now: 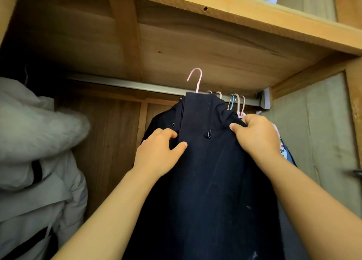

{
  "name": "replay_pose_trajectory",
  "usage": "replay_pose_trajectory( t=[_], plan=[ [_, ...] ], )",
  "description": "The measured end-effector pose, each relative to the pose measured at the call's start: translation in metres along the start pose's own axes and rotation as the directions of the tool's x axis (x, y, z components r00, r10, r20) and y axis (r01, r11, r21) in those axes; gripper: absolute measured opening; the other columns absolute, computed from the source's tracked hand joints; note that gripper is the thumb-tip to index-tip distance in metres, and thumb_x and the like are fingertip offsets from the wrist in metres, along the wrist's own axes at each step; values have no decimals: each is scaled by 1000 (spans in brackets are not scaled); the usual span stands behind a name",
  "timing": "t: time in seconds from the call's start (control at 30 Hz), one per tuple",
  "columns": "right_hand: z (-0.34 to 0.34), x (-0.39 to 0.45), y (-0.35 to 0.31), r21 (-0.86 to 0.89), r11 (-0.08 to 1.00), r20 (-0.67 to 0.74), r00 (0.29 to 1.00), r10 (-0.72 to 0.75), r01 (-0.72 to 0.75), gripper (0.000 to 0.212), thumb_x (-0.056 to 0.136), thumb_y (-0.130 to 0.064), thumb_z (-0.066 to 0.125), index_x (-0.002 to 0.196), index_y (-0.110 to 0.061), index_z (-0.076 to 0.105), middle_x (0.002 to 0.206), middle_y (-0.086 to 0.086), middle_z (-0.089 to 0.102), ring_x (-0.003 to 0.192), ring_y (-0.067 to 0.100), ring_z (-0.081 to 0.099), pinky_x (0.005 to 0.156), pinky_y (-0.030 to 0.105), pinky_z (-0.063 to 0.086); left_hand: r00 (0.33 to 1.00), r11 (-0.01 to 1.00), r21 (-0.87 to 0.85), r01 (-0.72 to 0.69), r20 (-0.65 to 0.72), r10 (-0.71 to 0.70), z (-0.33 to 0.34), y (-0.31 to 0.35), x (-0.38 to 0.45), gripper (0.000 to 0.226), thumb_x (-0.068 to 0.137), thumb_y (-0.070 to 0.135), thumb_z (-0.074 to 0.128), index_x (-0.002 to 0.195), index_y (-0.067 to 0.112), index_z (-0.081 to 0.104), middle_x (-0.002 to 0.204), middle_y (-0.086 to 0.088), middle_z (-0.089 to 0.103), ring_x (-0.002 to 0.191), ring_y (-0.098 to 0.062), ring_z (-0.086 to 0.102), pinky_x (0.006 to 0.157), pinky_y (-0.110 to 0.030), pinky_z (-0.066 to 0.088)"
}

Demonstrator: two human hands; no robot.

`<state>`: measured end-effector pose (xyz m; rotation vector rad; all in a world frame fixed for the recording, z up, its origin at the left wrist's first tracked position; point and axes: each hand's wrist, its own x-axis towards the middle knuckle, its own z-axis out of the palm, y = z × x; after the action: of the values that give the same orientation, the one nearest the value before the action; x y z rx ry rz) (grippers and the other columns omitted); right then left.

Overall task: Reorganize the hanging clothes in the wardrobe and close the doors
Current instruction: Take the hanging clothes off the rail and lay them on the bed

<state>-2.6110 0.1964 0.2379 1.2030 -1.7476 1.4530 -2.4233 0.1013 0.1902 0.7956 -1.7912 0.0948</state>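
The left hand [158, 152] has its grip closed on the dark navy jacket [207, 177], thumb and fingers pinching a fold of cloth at the jacket's left shoulder, just beside a small black cord toggle [173, 124]. The right hand [256, 134] has its grip closed on the opposite shoulder, the thumb pressed on the front of the fabric and the fingers curled over the top edge and out of sight behind it. A second black toggle [208, 133] hangs on the jacket's front between the two hands. Both bare forearms reach up from the lower edge of the view.

The jacket sits on a pink hanger [196, 81], whose hook stands above the metal rail [137, 84]; whether the hook rests on the rail or is lifted just in front of it cannot be told. The jacket's collar covers part of the rail, and its body hangs straight down between the arms.

Just to the right of the jacket, several more hanger hooks [238, 103], pale pink and one blue, sit close together on the rail near its end bracket [264, 98]. A sliver of patterned clothing [282, 146] shows behind the right wrist.

Well apart on the left hangs a pale grey padded coat [37, 173] with a fluffy fur-trimmed hood. Above the rail runs the underside of a wooden shelf [215, 50], and the wardrobe's wooden back panel [109, 142] shows between the coat and the jacket.
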Motion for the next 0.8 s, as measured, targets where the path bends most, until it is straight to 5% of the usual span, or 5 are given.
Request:
replay_pose_trajectory(
  t=[0.37, 0.57, 0.7, 0.8],
  plan=[
    [-39, -86, 49, 5, 999, 47, 998, 41, -41, 31, 82, -41, 65, 68, -15, 55, 66, -2, 57, 71, 23, 53, 62, 34, 42, 996, 995, -78, 63, -60, -68, -34, 4, -55, 56, 88, 56, 49, 133, 24, 45, 132, 3, 50, 113, -14, 53, 88, -32, 46],
    [-53, -130, 104, 175, 984, 223, 975, 2, -43, 23, 77, -36, 73, 66, -23, 58, 56, -8, 57, 58, 16, 51, 62, 37, 47, 979, 978, 194, 71, 173, -105, -51, -15, -90, 58, 84, 59, 53, 131, 23, 48, 130, 2, 49, 111, -18, 54, 88, -35, 47],
    [-68, -159, 120, 364, 929, 317, 947, -54, -69, 23, 78, -22, 75, 61, -19, 59, 55, -5, 57, 55, 9, 49, 56, 28, 42, 890, 975, 203, 94, 421, -174, -48, -27, -127, 77, 77, 66, 56, 139, 24, 40, 137, 0, 46, 124, -17, 46, 101, -37, 41],
    [-85, -174, 124, 479, 875, 349, 930, -118, -69, 25, 78, -11, 74, 58, -18, 61, 56, -4, 60, 53, 3, 51, 51, 16, 42, 890, 959, 257, 118, 401, -217, -53, -26, -160, 82, 68, 78, 50, 132, 27, 46, 124, 1, 54, 116, -19, 50, 95, -37, 43]
  ],
)
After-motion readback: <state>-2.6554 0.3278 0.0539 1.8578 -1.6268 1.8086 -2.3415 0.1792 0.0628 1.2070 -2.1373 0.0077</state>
